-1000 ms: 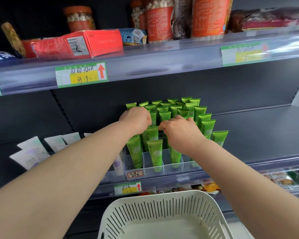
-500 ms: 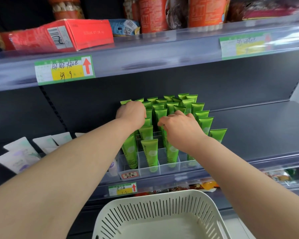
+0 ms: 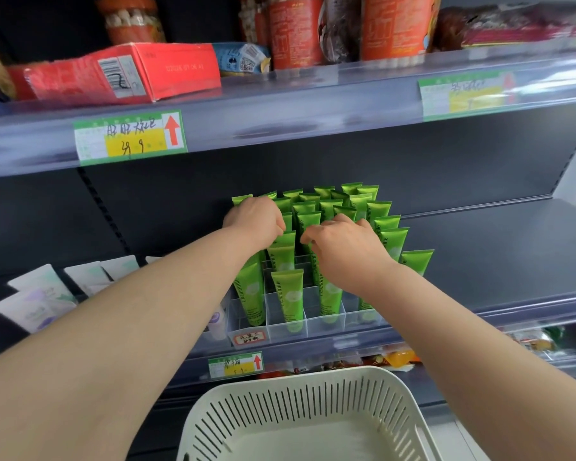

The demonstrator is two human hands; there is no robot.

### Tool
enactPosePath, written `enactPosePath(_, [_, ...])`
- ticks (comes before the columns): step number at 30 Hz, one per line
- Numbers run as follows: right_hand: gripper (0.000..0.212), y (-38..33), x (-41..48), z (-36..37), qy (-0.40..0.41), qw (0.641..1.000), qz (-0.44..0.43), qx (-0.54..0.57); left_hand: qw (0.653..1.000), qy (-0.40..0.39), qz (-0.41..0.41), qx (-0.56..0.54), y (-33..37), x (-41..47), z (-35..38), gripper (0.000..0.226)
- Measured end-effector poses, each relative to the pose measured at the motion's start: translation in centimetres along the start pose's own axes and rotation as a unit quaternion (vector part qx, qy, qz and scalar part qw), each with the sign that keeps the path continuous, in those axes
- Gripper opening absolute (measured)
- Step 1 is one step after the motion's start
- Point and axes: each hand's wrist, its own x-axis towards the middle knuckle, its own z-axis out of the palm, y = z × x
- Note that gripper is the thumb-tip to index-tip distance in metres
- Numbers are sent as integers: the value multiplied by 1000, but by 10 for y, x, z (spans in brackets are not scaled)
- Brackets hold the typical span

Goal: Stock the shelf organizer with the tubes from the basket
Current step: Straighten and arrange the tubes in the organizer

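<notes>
Tubes (image 3: 288, 294) of green plastic are standing upright in the clear shelf organizer (image 3: 326, 329), directly under both hands and a little in front of the wrists. Their flat crimped ends are pointing up. The left hand (image 3: 253, 221) is lying over the tops at the left side of the block, with its fingers curled down among them. The right hand (image 3: 346, 244) is doing the same just beside it, with the fingers bent onto the flat ends in the middle. Whether either hand is pinching one tube or only pressing the tops straight, I cannot tell, because the fingertips are hiding behind the knuckles.

I am judging these tubes to be light and soft in the body, so a hard squeeze is risking a dent or a leaning neighbour. The crimped end is looking like the stiffest part and the easiest one to reach in such a tight block. Pinching there between thumb and forefinger is seeming the best hold. The surface is shining, so it is probably a bit slippery.

For the count, I am making out at least twenty green tubes, in rows going away from the hands. An exact number is not possible, since the hands and the right forearm are covering some. One organizer is standing there, and one white basket (image 3: 313, 384) is sitting below and between the forearms; in its visible part no tube is showing. To the left of the left forearm about four white packs (image 3: 37, 304) are lying.
</notes>
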Motion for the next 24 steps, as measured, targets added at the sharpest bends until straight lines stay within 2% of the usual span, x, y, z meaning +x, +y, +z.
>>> enactPosePath(6, [40,-20,5,-4,5,1000,-16,4,1000,27,-2,-13,-14,-13,-19,19])
enactPosePath(12, [37,-54,13,7,-5,998,-53,22,999,21,-17,-27,-42,-32,-37,19])
enactPosePath(18, [35,-79,22,26,-37,996,-83,-6,999,15,-18,-43,-61,-47,-41,18])
enactPosePath(24, [19,-80,22,28,-69,995,-67,-17,999,17,-7,-51,-66,-49,-37,19])
